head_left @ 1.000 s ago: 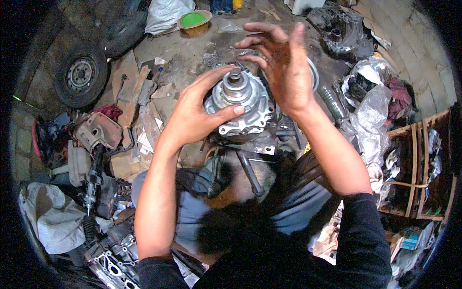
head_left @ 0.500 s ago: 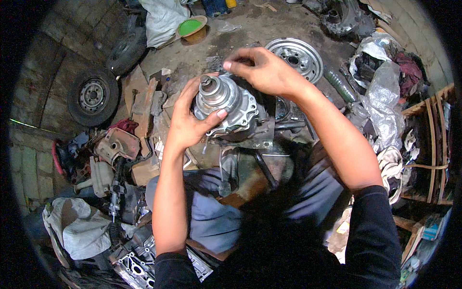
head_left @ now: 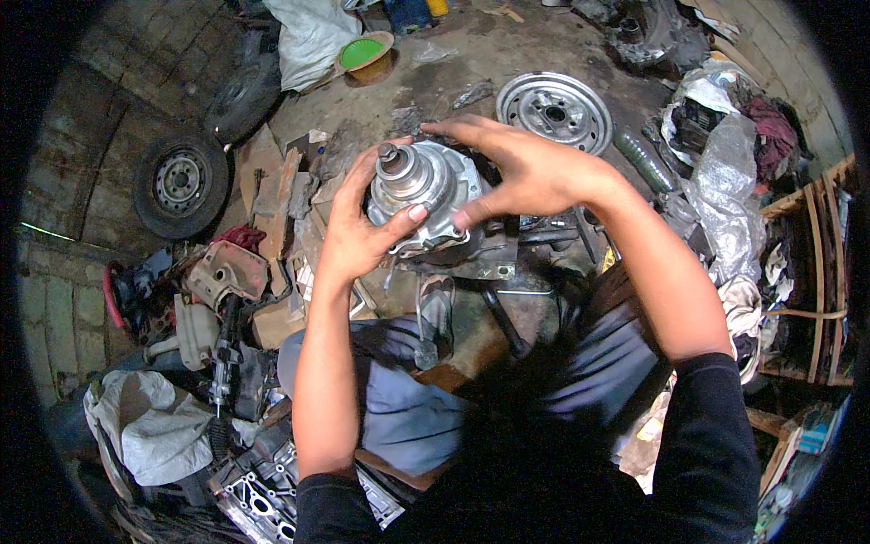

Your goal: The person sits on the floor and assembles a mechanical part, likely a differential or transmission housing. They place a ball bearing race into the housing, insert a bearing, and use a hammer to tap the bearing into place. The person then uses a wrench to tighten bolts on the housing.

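Above frame centre, the left hand (head_left: pixel 361 227) grips a metal housing (head_left: pixel 439 192), probably heavy and stiff; the open right hand (head_left: pixel 535 168) curves round its rim (head_left: pixel 472 184), likely the best hold.

right hand (head_left: pixel 544 170) | pinch opened | now curved around metal housing (head_left: pixel 439 188)
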`<state>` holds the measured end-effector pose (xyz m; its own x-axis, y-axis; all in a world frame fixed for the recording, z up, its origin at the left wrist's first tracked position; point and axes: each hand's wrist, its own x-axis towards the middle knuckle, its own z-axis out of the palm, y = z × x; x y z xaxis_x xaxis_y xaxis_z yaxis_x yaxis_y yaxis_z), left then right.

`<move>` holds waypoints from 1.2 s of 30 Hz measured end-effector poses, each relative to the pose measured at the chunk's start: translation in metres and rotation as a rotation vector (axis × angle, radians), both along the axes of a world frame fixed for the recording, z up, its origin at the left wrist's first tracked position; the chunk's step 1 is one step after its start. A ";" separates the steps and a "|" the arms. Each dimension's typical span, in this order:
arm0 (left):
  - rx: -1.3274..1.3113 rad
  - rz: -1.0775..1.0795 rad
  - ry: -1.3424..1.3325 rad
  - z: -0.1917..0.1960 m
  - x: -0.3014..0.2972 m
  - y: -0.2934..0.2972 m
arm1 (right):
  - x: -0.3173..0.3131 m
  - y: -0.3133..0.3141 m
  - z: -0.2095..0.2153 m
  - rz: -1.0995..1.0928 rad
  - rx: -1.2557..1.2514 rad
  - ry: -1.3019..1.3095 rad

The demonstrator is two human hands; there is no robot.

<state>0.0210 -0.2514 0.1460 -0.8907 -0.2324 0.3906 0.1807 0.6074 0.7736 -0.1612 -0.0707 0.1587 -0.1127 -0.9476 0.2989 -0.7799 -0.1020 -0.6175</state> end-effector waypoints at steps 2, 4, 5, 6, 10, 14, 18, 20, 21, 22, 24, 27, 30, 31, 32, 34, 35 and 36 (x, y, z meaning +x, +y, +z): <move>0.032 0.000 -0.008 0.000 0.001 0.002 | 0.002 0.007 0.003 0.041 0.075 -0.019; 0.055 -0.002 -0.016 0.001 0.001 0.003 | 0.003 0.010 -0.006 0.066 -0.031 -0.018; 0.065 -0.004 -0.021 0.001 0.001 0.003 | 0.004 0.012 -0.005 0.054 -0.016 -0.050; 0.074 -0.005 -0.026 0.001 0.001 0.003 | 0.003 0.013 -0.007 0.055 -0.018 -0.063; 0.075 0.000 -0.025 0.000 0.001 0.004 | 0.002 0.019 -0.011 0.036 -0.005 -0.102; 0.086 0.002 -0.025 0.002 0.000 0.004 | 0.005 0.022 -0.012 0.023 0.000 -0.142; 0.057 0.009 -0.019 0.002 0.000 0.004 | 0.004 0.023 -0.010 0.042 -0.003 -0.143; 0.051 0.010 -0.004 0.001 0.000 0.004 | 0.004 0.024 -0.012 0.042 -0.019 -0.124; 0.048 0.011 0.003 0.001 0.000 0.004 | 0.004 0.024 -0.011 0.041 -0.010 -0.140; 0.053 0.016 -0.003 0.002 0.000 0.005 | 0.004 0.025 -0.010 0.039 -0.002 -0.156; 0.064 0.025 -0.017 0.004 0.001 0.008 | 0.004 0.025 -0.010 0.039 0.005 -0.170; 0.060 0.027 -0.019 0.006 0.002 0.008 | 0.004 0.025 -0.011 0.043 0.009 -0.168; 0.012 0.038 -0.011 0.002 0.002 0.005 | 0.005 0.025 -0.008 0.045 0.020 -0.170; -0.004 0.046 -0.012 0.002 0.003 0.005 | 0.005 0.025 -0.008 0.046 0.019 -0.168; -0.019 0.052 -0.014 0.001 0.003 0.004 | 0.005 0.026 -0.008 0.046 0.019 -0.165; -0.016 0.060 -0.009 -0.001 0.002 0.005 | 0.003 0.026 -0.010 0.048 0.014 -0.158; 0.001 0.063 -0.005 -0.001 0.002 0.005 | 0.003 0.025 -0.011 0.051 0.011 -0.156; 0.018 0.066 0.000 -0.002 0.002 0.006 | 0.003 0.025 -0.011 0.050 0.012 -0.153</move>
<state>0.0233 -0.2458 0.1437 -0.8731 -0.2979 0.3860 0.1407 0.6040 0.7844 -0.1584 -0.0452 0.1472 -0.1082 -0.9567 0.2701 -0.6707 -0.1303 -0.7302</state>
